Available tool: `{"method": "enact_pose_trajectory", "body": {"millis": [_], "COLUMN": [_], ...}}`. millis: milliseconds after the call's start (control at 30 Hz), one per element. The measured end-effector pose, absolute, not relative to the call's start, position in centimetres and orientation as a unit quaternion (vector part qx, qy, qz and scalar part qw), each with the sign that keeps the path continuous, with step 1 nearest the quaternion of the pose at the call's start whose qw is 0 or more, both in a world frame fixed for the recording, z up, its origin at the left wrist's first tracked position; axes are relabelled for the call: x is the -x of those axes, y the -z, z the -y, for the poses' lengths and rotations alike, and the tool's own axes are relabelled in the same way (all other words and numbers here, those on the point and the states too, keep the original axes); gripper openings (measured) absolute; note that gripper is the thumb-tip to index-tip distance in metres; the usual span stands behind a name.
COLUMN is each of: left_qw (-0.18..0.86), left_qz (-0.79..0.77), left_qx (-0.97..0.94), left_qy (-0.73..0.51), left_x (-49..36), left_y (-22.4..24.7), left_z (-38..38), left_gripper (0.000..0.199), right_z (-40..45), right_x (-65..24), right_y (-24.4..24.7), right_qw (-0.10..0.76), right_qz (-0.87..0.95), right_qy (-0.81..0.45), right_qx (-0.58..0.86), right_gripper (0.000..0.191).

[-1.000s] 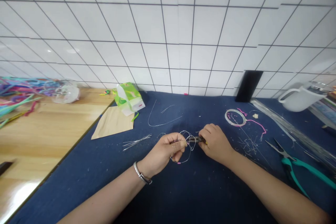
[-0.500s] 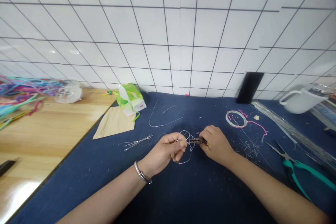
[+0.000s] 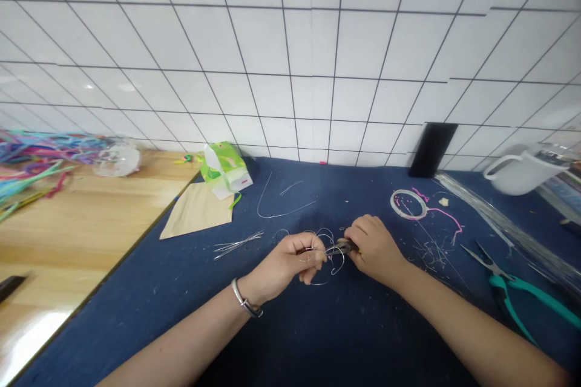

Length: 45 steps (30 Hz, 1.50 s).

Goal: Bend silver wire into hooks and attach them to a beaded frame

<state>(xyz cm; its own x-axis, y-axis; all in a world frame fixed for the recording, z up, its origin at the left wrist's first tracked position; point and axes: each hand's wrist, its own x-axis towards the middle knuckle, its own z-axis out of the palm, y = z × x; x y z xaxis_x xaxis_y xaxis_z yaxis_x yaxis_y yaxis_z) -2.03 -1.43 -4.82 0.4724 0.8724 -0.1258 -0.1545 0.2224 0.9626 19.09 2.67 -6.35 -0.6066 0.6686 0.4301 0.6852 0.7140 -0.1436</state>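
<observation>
Nearest, on the blue-covered counter (image 3: 340, 338), the person's forearms enter from either side; a metal bangle (image 3: 245, 299) sits on the left wrist. The left hand (image 3: 299, 258) is pinched closed, thumb against fingers, on a looped piece of thin silvery wire (image 3: 344, 261). The right hand (image 3: 370, 246) is wrapped around the handles of dark-nosed pliers (image 3: 339, 248); its grip is mostly hidden from above, and whether the nose is clamped on the wire cannot be told.

Governing relation: the wire lies between the hands, its loops spreading just right of the left fingertips. The pliers run roughly crosswise, nose pointing left at the pinch. The left hand is the nearer, in direct contact; the right meets the work only by way of the tool.

To the right lie teal-handled long-nose pliers (image 3: 499, 278), nose slightly spread, with wire offcuts (image 3: 431, 254) beside them. Left of the hands is a small bundle of straight wires (image 3: 238, 245). Farther back: a bent wire (image 3: 281, 216), a pale ring (image 3: 393, 208) with pink bits inside its outline, a beige pouch (image 3: 200, 211) and a green packet (image 3: 226, 166). A black slab (image 3: 433, 150) leans against the tiled wall (image 3: 308, 42).
</observation>
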Motion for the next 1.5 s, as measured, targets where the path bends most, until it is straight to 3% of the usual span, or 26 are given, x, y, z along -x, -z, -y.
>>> {"method": "enact_pose_trajectory", "body": {"millis": [533,1500], "left_qw": [0.844,0.870], "left_qz": [-0.245,-0.223], "left_qx": [-0.364,-0.331], "left_qy": [-0.310,-0.291], "left_x": [1.83,1.59], "left_y": [5.31,5.37], "left_z": [1.80,2.07], "left_gripper": [0.005,0.005], "right_z": [-2.38,-2.45], "right_x": [-19.65,-20.08], "right_y": [5.81,5.51], "right_qw": [0.278,0.261], "right_qz": [0.898,0.901], "right_qy": [0.102,0.153], "right_qx": [0.325,0.312], "right_gripper": [0.011,0.020]}}
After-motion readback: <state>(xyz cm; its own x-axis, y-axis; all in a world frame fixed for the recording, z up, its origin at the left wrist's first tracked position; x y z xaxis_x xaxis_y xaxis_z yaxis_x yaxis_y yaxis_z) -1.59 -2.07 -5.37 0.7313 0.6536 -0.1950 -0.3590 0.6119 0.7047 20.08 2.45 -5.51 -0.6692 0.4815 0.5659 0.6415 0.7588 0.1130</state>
